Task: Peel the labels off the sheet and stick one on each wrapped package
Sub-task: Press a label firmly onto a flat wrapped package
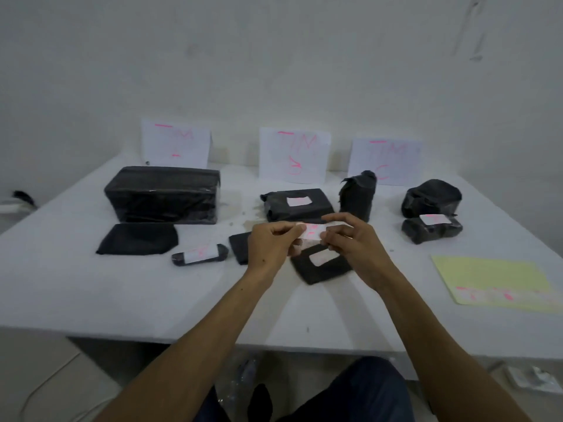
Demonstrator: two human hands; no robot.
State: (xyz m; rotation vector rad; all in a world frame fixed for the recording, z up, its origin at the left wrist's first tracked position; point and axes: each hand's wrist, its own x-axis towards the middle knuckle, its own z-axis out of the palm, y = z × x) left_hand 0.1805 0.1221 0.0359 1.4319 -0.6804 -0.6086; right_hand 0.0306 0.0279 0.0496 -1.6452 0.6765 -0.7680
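Left hand (271, 245) and right hand (353, 242) each pinch one end of the label (312, 231), long axis left-right, held just above the flat labelled package (320, 266).

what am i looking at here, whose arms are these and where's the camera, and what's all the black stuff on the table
There is no machine here. The single picture comes from a camera worn on a person's head, looking forward and down, so the two bare arms are the wearer's own.

The left hand and right hand together pinch a small white paper label with pink writing above the white table; each hand's grip is on one end of it.

The black things are packages wrapped in black plastic. Some already carry a white label, such as the flat black package under the hands and the small black roll-shaped package. The large black block-shaped package shows none.

At right lies the pale yellow backing sheet. Three white paper signs with pink lettering lean against the wall.
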